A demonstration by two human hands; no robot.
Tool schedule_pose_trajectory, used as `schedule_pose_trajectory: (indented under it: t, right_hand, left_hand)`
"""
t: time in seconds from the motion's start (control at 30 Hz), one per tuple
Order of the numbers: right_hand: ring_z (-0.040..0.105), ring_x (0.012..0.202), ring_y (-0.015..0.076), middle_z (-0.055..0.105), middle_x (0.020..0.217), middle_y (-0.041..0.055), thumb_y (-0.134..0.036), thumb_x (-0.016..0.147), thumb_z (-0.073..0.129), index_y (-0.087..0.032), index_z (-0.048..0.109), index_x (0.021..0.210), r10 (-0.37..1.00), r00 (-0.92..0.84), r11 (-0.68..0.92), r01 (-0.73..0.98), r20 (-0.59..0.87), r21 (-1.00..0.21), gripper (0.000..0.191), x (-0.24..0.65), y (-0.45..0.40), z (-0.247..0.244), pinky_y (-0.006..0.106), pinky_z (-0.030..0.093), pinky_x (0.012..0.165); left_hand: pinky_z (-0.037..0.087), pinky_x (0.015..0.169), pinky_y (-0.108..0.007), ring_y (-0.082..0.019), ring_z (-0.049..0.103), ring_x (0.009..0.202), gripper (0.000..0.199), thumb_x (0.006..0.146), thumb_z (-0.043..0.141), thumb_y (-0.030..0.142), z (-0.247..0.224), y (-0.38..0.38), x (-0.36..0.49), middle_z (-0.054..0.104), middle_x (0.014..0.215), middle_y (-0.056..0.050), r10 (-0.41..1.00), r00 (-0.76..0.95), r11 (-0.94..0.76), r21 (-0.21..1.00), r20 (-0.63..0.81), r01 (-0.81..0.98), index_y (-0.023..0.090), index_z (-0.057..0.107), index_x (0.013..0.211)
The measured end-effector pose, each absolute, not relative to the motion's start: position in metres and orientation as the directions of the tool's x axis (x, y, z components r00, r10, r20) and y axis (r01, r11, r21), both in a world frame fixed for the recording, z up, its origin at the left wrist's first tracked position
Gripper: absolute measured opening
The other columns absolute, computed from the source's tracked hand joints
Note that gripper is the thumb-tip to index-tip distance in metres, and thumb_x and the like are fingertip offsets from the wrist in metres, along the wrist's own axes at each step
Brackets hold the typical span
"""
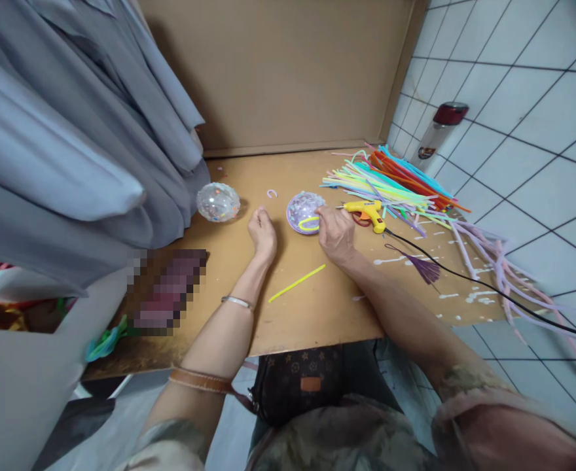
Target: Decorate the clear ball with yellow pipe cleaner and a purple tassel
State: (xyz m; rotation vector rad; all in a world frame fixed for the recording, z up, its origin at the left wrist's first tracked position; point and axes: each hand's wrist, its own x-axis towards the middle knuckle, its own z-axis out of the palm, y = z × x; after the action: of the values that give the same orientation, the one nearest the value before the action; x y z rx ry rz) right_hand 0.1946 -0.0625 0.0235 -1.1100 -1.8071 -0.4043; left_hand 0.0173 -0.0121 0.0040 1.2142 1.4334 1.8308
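My right hand (337,233) pinches a yellow pipe cleaner (304,222) bent into a narrow loop, which reaches over a lilac bowl-shaped piece (302,204) with a speckled inside. My left hand (262,232) rests on the table with its fingers curled closed; whether anything is in them is hidden. A clear dome (218,202) with small coloured specks sits left of that hand. Just beyond lies a small pale curved piece (272,193). Between my forearms is a straight yellow pipe cleaner (296,283). A yellow glue gun (366,211) lies right beside my right hand.
Bundled coloured pipe cleaners (396,180) fill the table's back right, with lilac ones (501,268) over the right edge. A black cord (445,265) runs off right, past a purple tassel (424,268). A bottle (435,134) stands by the tiles. Grey cloth (121,124) hangs at left.
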Motion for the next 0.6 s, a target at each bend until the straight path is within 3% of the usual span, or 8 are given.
schedule_pose_trajectory:
  t: [0.13, 0.33, 0.6]
  right_hand:
    - [0.068, 0.085, 0.023, 0.077, 0.094, 0.012, -0.019, 0.107, 0.033, -0.017, 0.071, 0.112, 0.512, -0.186, 0.548, 0.822, 0.838, -0.153, 0.039, 0.1939, -0.0626, 0.0212, 0.037, 0.039, 0.073]
    - [0.064, 0.083, 0.0219, 0.073, 0.09, 0.0097, -0.017, 0.108, 0.034, -0.016, 0.071, 0.112, 0.42, -0.294, 0.587, 0.81, 0.859, -0.01, 0.038, 0.19, -0.0657, 0.0206, 0.035, 0.04, 0.076]
    - [0.059, 0.091, 0.0241, 0.066, 0.094, 0.0113, -0.018, 0.107, 0.03, -0.016, 0.068, 0.121, 0.552, -0.342, 0.599, 0.797, 0.761, -0.076, 0.04, 0.1862, -0.0695, 0.0258, 0.039, 0.042, 0.083]
  left_hand:
    - [0.029, 0.058, -0.029, -0.013, 0.029, 0.055, 0.051, 0.104, 0.047, 0.049, 0.0002, -0.0076, 0.0171, 0.028, 0.059, 0.006, 0.803, -0.468, -0.334, 0.929, 0.369, 0.159, 0.025, 0.034, 0.062]
    - [0.029, 0.057, -0.029, -0.013, 0.029, 0.057, 0.055, 0.101, 0.049, 0.063, -0.0024, -0.0055, 0.017, 0.028, 0.061, 0.006, 0.801, -0.447, -0.36, 0.917, 0.399, 0.173, 0.025, 0.035, 0.063]
    - [0.027, 0.057, -0.028, -0.013, 0.03, 0.056, 0.052, 0.103, 0.044, 0.058, -0.0034, -0.0034, 0.0118, 0.03, 0.06, 0.006, 0.818, -0.41, -0.352, 0.914, 0.405, 0.2, 0.024, 0.035, 0.064]
